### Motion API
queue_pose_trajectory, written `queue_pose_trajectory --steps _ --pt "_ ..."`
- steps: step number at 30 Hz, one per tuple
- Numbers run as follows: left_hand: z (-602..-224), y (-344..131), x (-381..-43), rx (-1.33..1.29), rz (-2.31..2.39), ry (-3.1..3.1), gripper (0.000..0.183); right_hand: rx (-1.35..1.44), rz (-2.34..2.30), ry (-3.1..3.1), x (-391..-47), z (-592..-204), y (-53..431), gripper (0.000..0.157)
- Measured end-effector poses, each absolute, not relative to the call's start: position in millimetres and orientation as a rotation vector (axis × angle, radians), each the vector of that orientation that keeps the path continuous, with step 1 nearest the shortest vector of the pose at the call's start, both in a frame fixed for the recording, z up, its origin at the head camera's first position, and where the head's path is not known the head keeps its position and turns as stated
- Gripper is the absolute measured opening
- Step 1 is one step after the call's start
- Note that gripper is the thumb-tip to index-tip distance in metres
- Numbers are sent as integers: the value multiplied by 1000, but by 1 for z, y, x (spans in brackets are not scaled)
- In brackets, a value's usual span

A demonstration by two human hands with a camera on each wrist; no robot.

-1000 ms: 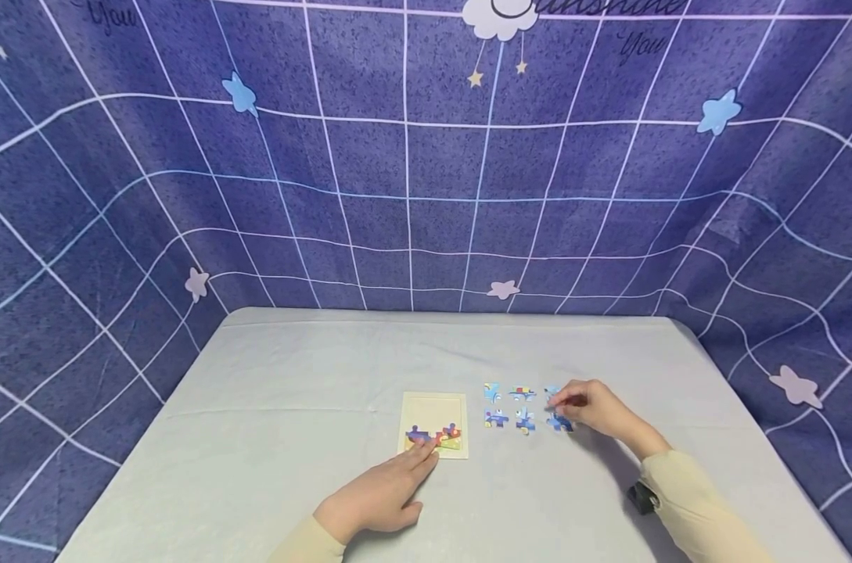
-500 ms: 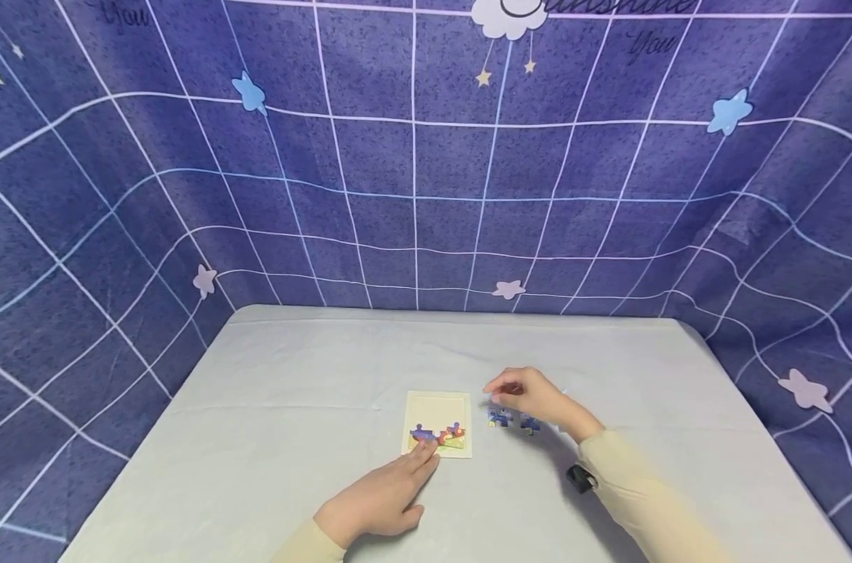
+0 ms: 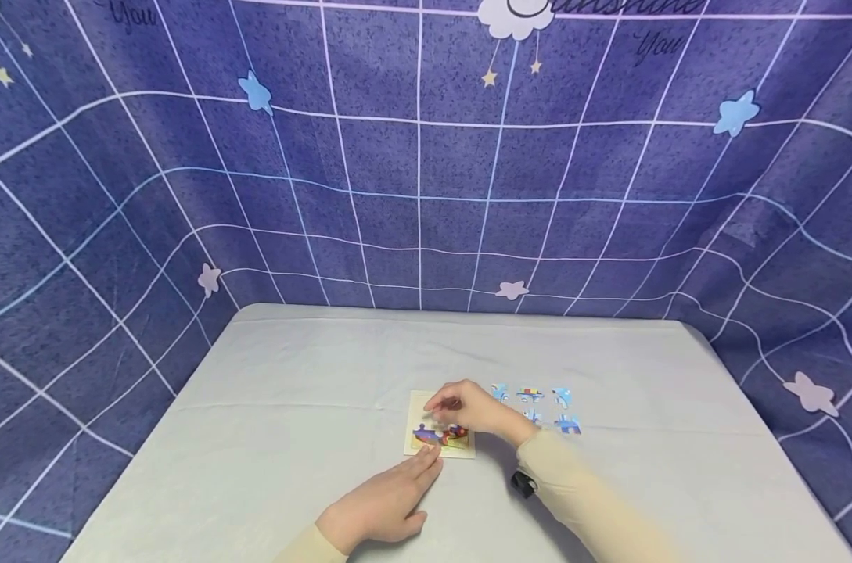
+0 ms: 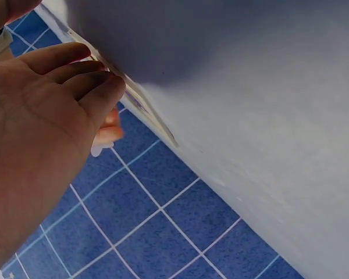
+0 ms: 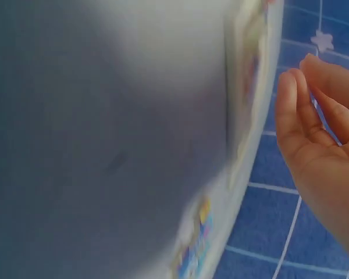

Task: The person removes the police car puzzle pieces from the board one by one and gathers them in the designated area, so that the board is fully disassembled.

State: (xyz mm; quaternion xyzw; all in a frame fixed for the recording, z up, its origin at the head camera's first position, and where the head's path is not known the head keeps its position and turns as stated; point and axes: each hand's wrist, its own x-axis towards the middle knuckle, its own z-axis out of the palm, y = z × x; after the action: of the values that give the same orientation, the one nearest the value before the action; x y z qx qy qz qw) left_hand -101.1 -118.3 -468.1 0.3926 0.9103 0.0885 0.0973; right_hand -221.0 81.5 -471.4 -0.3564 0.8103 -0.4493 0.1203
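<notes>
My left hand rests on the table with fingers extended. Its fingertips press the near edge of a cream puzzle tray. In the left wrist view its palm faces the camera, fingers at the tray edge. Several purple, red and green puzzle pieces fill the tray's near part. Over the tray hovers my right hand. In the right wrist view, its thumb and fingertips come together; no piece shows between them, and whether they pinch something is unclear.
Right of the tray lie several loose blue puzzle pieces in two rows; my right hand and wrist hide part of that group. A pale cloth covers the table. A blue grid-patterned curtain stands behind and at both sides.
My right hand has swept left from the right end of the loose pieces, past their left end, to above the tray. My left hand stays at the tray edge. The view has shifted slightly.
</notes>
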Motion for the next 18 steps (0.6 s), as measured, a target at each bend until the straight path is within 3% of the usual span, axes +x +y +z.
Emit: queue_pose_trajectory --steps 18 --pt "-462 -103 -103 1208 240 2659 68 -1019 -1187 2325 -217 -476 71 18"
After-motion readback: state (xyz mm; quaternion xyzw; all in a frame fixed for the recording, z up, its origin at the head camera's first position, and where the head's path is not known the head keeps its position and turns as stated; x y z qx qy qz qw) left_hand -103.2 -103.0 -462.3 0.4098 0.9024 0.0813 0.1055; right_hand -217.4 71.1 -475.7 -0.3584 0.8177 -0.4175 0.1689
